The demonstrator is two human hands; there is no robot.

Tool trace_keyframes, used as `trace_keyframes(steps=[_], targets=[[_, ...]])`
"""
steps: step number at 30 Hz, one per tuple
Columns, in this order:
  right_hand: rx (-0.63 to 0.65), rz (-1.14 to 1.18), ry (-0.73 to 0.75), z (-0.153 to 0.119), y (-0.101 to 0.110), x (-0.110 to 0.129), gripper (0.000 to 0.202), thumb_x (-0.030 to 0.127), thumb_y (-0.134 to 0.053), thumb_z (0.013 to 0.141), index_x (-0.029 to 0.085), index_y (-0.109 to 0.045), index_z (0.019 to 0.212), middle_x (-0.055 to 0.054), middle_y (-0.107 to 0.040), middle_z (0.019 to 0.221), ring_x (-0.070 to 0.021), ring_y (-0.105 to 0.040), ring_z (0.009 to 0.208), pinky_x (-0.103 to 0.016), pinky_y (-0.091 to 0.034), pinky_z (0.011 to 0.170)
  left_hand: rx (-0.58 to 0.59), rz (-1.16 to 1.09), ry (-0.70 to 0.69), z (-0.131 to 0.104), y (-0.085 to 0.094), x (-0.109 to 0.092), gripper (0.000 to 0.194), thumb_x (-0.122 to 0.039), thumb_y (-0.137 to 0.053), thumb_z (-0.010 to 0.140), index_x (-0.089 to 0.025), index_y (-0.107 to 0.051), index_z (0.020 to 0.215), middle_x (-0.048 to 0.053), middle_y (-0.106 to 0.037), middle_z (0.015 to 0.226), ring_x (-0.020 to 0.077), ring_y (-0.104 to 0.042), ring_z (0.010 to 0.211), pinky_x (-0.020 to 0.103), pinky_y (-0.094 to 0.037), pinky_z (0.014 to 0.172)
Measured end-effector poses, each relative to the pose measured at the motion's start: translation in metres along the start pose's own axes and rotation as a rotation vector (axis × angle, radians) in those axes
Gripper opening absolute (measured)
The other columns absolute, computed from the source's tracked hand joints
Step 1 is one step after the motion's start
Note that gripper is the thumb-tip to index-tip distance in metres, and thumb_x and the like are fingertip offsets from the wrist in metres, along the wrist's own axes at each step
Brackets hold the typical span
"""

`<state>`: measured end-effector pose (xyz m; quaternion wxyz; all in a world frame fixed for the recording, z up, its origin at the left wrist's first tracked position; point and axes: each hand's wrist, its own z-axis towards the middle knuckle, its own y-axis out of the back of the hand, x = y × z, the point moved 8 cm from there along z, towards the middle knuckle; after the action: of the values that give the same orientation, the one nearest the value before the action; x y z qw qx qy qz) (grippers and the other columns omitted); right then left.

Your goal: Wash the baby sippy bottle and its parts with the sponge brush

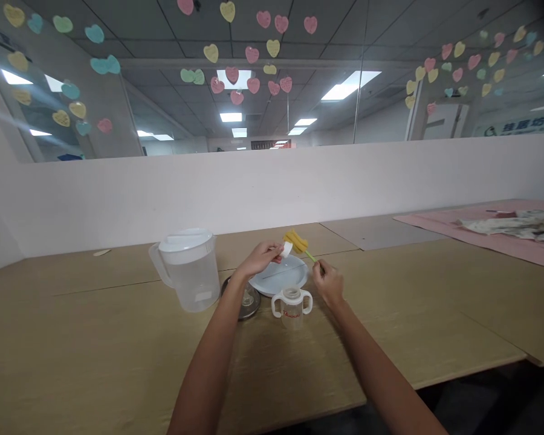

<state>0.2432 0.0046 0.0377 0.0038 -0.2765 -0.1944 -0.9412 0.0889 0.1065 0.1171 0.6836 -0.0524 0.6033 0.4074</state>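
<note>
while both hands work above the white plate (294, 279), i record the brush as the item in hand: a bottle brush (300, 246) with a yellow sponge head and a thin green handle. its long axis runs on a slant, sponge head up and away toward the partition wall (272, 187), handle end down and toward me on the right. the right hand (328, 283) is closed around the lower end of that handle. the left hand (262, 256) is pinched on a small white piece (287, 249) held just beside, perhaps touching, the sponge head; i cannot tell what that piece is. the two hands are near each other but apart, with the brush spanning the gap. the left hand is nearer the sponge head, the right nearer the handle end.

count on the wooden table (118, 350): one clear water pitcher (188, 269) with a white lid, left of the hands; one small round metal dish (247, 299) touching or just beside the plate's near-left rim; one plate; one clear two-handled baby bottle (292, 306), uncapped and upright, standing nearest me between the forearms; one brush. a pink cloth (480, 232) with papers lies well apart at far right.
</note>
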Motion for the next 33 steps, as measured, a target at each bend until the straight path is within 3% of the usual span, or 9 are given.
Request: trace_keyframes(steps=[4, 8, 11, 15, 20, 25, 28, 33], targets=[[0.025, -0.045, -0.004, -0.001, -0.004, -0.001, 0.036, 0.035, -0.036, 0.082, 0.016, -0.057, 0.061, -0.003, -0.053, 0.053, -0.0103, -0.038, 0.05, -0.023, -0.018, 0.05, -0.058, 0.065, -0.09, 0.002, 0.007, -0.007, 0.036, -0.046, -0.05, 0.083, -0.012, -0.061, 0.088, 0.005, -0.061, 0.082, 0.013, -0.059, 0.075, 0.027, -0.049, 0.075], [0.022, -0.054, 0.025, -0.003, -0.004, 0.003, 0.033, 0.034, -0.037, 0.081, 0.016, -0.054, 0.058, -0.002, -0.053, 0.052, -0.0099, -0.037, 0.049, -0.023, -0.017, 0.05, -0.401, 0.325, -0.218, -0.004, 0.036, -0.02, 0.03, -0.034, -0.039, 0.09, -0.013, -0.06, 0.089, 0.01, -0.059, 0.103, 0.0158, -0.058, 0.092, 0.026, -0.047, 0.081], [0.018, -0.042, 0.052, -0.004, -0.003, 0.006, 0.033, 0.033, -0.036, 0.08, 0.016, -0.053, 0.058, -0.002, -0.052, 0.052, -0.0103, -0.038, 0.049, -0.023, -0.018, 0.05, -0.502, 0.353, -0.195, -0.01, 0.044, -0.022, 0.03, -0.029, -0.033, 0.093, -0.013, -0.057, 0.099, 0.01, -0.058, 0.108, 0.0152, -0.058, 0.091, 0.025, -0.047, 0.078], [0.023, -0.034, 0.08, -0.004, -0.003, 0.008, 0.033, 0.033, -0.036, 0.08, 0.016, -0.053, 0.057, -0.002, -0.051, 0.051, -0.0103, -0.038, 0.05, -0.023, -0.019, 0.05, -0.467, 0.382, -0.109, -0.011, 0.037, -0.021, 0.032, -0.03, -0.026, 0.095, -0.016, -0.055, 0.095, 0.005, -0.062, 0.087, 0.0114, -0.058, 0.064, 0.025, -0.046, 0.068], [-0.011, -0.049, 0.073, -0.004, 0.001, 0.009, 0.032, 0.032, -0.037, 0.081, 0.016, -0.052, 0.057, -0.002, -0.051, 0.051, -0.0101, -0.038, 0.05, -0.023, -0.019, 0.05, -0.526, 0.407, -0.08, -0.012, 0.038, -0.02, 0.03, -0.034, -0.023, 0.095, -0.018, -0.047, 0.091, 0.002, -0.06, 0.075, 0.0126, -0.06, 0.066, 0.024, -0.043, 0.068], [0.006, -0.027, 0.119, -0.007, -0.002, 0.015, 0.029, 0.031, -0.039, 0.08, 0.016, -0.054, 0.06, -0.002, -0.053, 0.054, -0.0099, -0.04, 0.051, -0.023, -0.02, 0.05, -0.353, 0.479, -0.106, -0.008, 0.023, -0.022, 0.026, -0.035, -0.028, 0.094, -0.019, -0.048, 0.088, 0.002, -0.062, 0.08, 0.0154, -0.061, 0.075, 0.026, -0.045, 0.07], [-0.001, -0.031, 0.119, -0.007, -0.002, 0.016, 0.03, 0.031, -0.038, 0.08, 0.016, -0.054, 0.06, -0.002, -0.052, 0.053, -0.0099, -0.04, 0.05, -0.023, -0.02, 0.05, -0.269, 0.535, -0.15, -0.011, 0.014, -0.029, 0.023, -0.037, -0.038, 0.091, -0.019, -0.05, 0.098, 0.005, -0.065, 0.093, 0.0184, -0.061, 0.086, 0.03, -0.046, 0.077], [-0.001, -0.034, 0.105, -0.007, -0.002, 0.015, 0.03, 0.032, -0.039, 0.08, 0.016, -0.054, 0.059, -0.002, -0.052, 0.052, -0.0101, -0.039, 0.049, -0.023, -0.02, 0.05, -0.163, 0.633, -0.23, -0.014, 0.005, -0.037, 0.035, -0.042, -0.037, 0.09, -0.019, -0.053, 0.112, 0.007, -0.065, 0.107, 0.0209, -0.06, 0.097, 0.032, -0.045, 0.086]])
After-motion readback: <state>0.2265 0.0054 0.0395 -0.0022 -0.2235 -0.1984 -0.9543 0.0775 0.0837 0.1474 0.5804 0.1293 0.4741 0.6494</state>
